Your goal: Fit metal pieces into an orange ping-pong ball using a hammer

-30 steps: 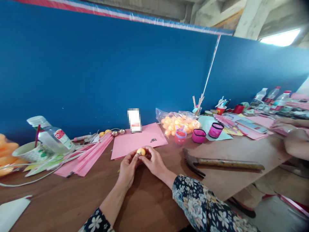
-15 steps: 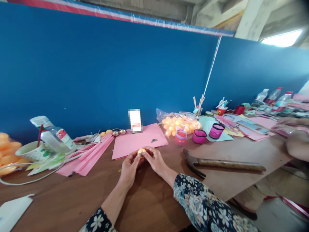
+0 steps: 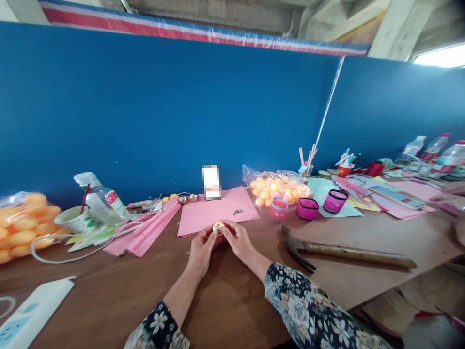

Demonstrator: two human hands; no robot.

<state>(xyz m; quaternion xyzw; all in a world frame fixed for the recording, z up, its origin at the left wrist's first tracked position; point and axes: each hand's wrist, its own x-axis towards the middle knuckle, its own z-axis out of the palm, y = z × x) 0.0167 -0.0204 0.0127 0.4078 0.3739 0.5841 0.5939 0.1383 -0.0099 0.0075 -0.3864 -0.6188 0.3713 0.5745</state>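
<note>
Two hands on one small orange ball.
The left hand [image 3: 201,250] and right hand [image 3: 239,241] pinch the ball [image 3: 218,226] between thumbs and fingertips — a narrow, closed grip from both sides — just at the near edge of the pink paper [image 3: 196,219]; a dark speck between the thumbs is too small to make out. On that paper lies a little heap of metal bits [image 3: 238,212]. Farther out, pink strips [image 3: 154,228] lie to the left, a bag of orange balls [image 3: 276,188] sits behind to the right, and a hammer [image 3: 352,252] rests beside the right forearm.
</note>
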